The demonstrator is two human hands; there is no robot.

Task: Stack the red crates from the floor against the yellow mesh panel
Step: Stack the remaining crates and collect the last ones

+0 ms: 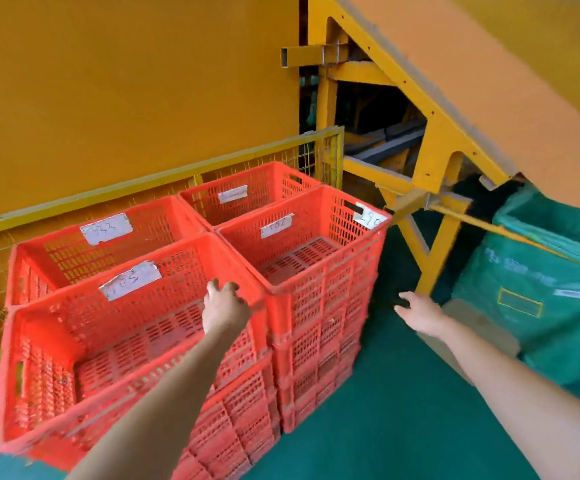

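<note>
- My left hand point(224, 306) has its fingers point(228, 287) curled over the far right rim of the nearest red crate point(108, 344), holding it.
- That crate tops a stack; three more red stacks point(316, 258) stand beyond and right of those fingers, against the yellow mesh panel point(164, 181).
- My right hand point(421, 311) hangs over the green floor point(402, 410), fingers spread wide, holding nothing.
- A green bag point(541, 282) sits just past them.
</note>
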